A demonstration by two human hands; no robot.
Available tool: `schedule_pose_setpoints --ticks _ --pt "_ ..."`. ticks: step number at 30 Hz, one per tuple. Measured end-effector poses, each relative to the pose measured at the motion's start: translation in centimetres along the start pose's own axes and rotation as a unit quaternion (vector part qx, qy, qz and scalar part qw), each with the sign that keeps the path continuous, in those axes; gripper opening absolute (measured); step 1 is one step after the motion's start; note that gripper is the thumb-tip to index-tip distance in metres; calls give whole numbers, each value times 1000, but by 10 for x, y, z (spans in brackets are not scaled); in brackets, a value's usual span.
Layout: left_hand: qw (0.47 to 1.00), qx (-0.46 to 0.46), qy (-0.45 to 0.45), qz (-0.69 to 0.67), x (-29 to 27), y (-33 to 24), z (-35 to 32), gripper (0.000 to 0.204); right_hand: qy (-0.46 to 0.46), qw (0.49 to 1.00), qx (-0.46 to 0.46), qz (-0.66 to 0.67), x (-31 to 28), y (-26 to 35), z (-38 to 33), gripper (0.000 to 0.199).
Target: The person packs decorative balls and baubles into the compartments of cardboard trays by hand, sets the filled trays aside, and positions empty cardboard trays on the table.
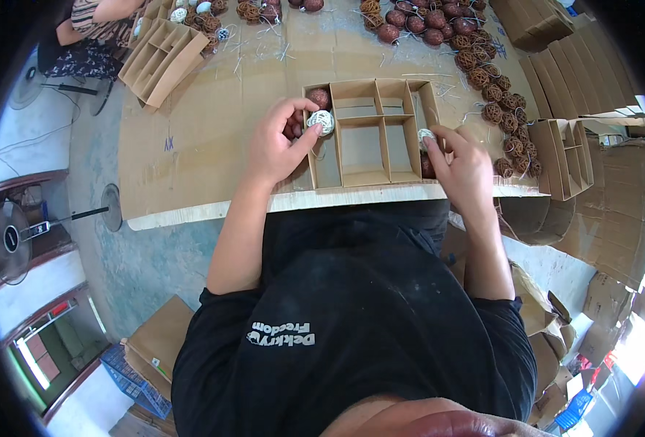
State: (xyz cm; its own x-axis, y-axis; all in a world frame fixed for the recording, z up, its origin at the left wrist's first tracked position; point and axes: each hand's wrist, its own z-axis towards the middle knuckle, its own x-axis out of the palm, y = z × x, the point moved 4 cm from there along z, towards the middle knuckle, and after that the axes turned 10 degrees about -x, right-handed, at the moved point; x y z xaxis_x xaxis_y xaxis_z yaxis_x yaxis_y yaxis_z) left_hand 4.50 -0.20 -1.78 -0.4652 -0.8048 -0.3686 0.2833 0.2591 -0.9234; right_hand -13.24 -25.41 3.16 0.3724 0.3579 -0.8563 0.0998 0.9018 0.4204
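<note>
A shallow cardboard box (364, 179) with cardboard dividers lies at the table's near edge, in front of me. My left hand (282, 142) is at its left side, thumb and fingers closed round a white woven ball (321, 123) over the left compartment. Just beyond that ball, a dark red glitter ball (319, 97) sits in the far left corner. At the right side, my right hand (464, 162) pinches another white ball (426, 136), partly covered by the fingers. A dark red ball (429, 169) shows below it in the right compartment, partly hidden by the hand. The middle compartments hold no balls.
Brown woven balls (492, 92) line the table's right side, and dark red balls (434, 20) pile up at the far side. A divided box (163, 62) stands far left near another person (82, 36). More divided cartons (561, 156) stand at right. A fan (13, 237) is at left.
</note>
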Motion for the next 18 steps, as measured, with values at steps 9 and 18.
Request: schedule_pose_setpoints --ticks 9,18 --pt "998 -45 17 -39 0 8 -3 27 50 994 -20 94 11 -14 15 22" --pt "975 -115 65 176 -6 -36 1 35 23 982 -64 178 8 -16 8 17"
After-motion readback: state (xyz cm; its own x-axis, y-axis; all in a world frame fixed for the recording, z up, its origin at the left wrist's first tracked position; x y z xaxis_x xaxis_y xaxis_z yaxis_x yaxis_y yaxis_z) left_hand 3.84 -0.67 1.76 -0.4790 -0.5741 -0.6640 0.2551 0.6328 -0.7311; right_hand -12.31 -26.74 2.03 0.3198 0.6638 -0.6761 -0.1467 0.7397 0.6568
